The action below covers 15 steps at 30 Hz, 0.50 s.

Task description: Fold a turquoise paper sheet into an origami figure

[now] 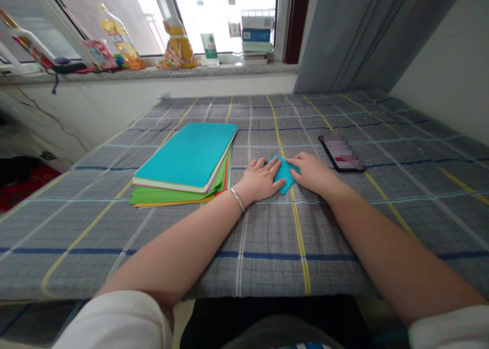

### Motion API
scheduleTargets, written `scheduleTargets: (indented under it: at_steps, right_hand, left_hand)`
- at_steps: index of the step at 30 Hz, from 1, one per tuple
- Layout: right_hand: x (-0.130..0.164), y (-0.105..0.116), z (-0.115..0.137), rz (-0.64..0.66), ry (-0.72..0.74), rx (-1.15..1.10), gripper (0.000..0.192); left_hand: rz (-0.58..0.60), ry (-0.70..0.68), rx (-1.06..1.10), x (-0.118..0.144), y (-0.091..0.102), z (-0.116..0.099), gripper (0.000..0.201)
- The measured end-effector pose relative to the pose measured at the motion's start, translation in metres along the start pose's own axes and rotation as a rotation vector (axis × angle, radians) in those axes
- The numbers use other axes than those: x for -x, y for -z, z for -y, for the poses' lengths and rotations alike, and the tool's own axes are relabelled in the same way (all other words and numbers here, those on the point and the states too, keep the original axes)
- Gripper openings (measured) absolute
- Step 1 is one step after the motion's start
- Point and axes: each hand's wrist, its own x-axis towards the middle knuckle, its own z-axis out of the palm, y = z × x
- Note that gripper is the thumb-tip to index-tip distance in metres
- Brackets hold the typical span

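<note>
One phone [343, 154]; perhaps three bottles [119, 37]

Folded paper [284, 174] on the table [267, 237], between paper stack [187, 160] left and phone [343, 154] right.

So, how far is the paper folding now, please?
One teal sheet is already folded down to a small piece with a pointed corner. The left hand and the right hand both press it flat on the checked cloth. How many folds are left cannot be told. The stack of coloured paper lies beside the left hand, unfolded. A phone lies to the right.
</note>
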Motion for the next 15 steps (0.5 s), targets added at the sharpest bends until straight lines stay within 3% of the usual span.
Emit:
scheduleTargets:
  at_steps: [9,15]
  right_hand:
    - [-0.006,-0.009,0.014,-0.018,-0.071,0.152,0.044]
    - [-0.014,-0.007,0.011,0.037,-0.100,0.156,0.049]
  left_hand:
    - [-0.034,0.008,-0.022,-0.017,0.001,-0.002,0.062]
    - [0.107,-0.002,0.079,-0.023,0.003,0.008,0.063]
